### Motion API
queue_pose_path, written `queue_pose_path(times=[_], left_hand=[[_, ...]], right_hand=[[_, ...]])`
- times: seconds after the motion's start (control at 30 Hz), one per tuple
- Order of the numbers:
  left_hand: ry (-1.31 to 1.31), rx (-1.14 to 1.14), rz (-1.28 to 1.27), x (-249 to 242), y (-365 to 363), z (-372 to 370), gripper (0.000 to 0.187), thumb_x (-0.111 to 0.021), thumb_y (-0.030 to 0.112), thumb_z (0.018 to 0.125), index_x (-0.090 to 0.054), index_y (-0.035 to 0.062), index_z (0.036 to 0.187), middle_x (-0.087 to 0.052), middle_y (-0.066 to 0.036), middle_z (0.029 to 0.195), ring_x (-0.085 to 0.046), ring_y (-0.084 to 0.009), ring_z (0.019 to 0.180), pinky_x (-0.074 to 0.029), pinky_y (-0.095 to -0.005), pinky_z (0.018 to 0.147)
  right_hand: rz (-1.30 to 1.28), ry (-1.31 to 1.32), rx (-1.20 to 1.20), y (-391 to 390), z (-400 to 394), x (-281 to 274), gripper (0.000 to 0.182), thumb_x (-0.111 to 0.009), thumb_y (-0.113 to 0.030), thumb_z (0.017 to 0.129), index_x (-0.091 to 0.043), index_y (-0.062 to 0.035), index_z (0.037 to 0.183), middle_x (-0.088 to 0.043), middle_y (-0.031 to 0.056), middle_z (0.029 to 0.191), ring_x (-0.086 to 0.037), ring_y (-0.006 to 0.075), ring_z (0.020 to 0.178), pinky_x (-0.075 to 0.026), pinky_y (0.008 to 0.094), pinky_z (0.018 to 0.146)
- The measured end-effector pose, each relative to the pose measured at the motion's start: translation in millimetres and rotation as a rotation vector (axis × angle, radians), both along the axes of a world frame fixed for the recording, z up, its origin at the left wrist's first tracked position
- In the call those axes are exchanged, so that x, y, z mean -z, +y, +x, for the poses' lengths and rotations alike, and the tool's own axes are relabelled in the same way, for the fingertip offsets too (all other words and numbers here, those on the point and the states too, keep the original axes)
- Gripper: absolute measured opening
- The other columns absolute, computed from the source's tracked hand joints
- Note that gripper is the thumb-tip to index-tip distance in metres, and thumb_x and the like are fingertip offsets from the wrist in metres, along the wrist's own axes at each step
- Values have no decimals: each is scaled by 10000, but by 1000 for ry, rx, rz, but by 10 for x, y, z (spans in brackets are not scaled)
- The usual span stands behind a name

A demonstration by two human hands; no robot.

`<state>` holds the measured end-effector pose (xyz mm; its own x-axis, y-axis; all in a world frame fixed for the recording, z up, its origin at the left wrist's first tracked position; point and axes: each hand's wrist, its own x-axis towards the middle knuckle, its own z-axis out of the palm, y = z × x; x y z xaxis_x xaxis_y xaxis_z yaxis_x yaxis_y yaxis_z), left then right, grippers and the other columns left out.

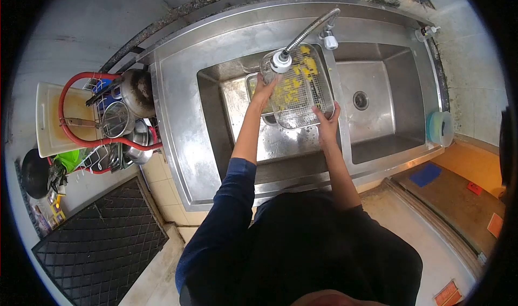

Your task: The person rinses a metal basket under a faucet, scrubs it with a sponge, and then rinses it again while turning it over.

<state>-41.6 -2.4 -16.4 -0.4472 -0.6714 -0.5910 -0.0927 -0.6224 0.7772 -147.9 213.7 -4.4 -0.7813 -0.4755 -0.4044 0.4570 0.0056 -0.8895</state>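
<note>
A wire mesh basket [302, 104] with yellow pieces [309, 63] in it is held over the left sink basin [237, 106]. My right hand [327, 121] grips its near right corner, fingers closed on the rim. At the left, beside the white faucet head [281, 62], my left hand [265, 88] is closed near the basket's edge; what its fingertips hold is partly hidden. The flexible metal hose [310, 30] carries the faucet head above the basket. Under the basket, a metal tray [252, 85] shows at the left.
The right basin [372, 122] has a drain. A greenish container [440, 128] sits at the right corner. Left of the sink, a rack holds a blackened pot [137, 93], a strainer [116, 120] and a red hose [63, 112]. A white board [48, 117] stands behind it.
</note>
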Motion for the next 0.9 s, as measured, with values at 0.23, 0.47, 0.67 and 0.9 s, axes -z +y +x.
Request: queue_pose_path(times=[0.23, 0.47, 0.67, 0.9], left_hand=[[43, 591, -353, -55, -39, 180, 1371, -857, 316, 643, 215, -86, 1397, -164, -280, 1501, -187, -327, 1405, -151, -332, 1148], [157, 167, -166, 131, -97, -66, 942, -739, 191, 806, -99, 95, 1492, -303, -116, 1473, -366, -243, 1312, -360, -370, 1029], [123, 208, -149, 90, -156, -45, 1042, -768, 200, 781, -18, 134, 1501, -244, -237, 1478, -327, -289, 1343, -357, -384, 1039], [115, 410, -340, -14, -170, 95, 1078, -776, 170, 759, 3, 134, 1504, -243, -226, 1480, -310, -294, 1347, -323, -360, 1055]], right_hand=[[-102, -136, 58, 7, -162, -183, 786, -764, -22, 732, -300, -126, 1358, -474, -1, 849, -501, 116, 777, -413, 266, 624], [-118, -181, 110, -162, -108, -322, 755, -769, -73, 758, -306, -131, 1352, -500, -22, 801, -497, 73, 673, -384, 220, 520], [-79, -152, 91, -146, -136, -240, 760, -781, -85, 749, -315, -140, 1346, -517, -12, 861, -500, 67, 688, -385, 216, 527], [-104, -156, 61, -130, -165, -216, 770, -788, -86, 739, -320, -141, 1349, -498, -9, 860, -523, 92, 741, -411, 242, 585]])
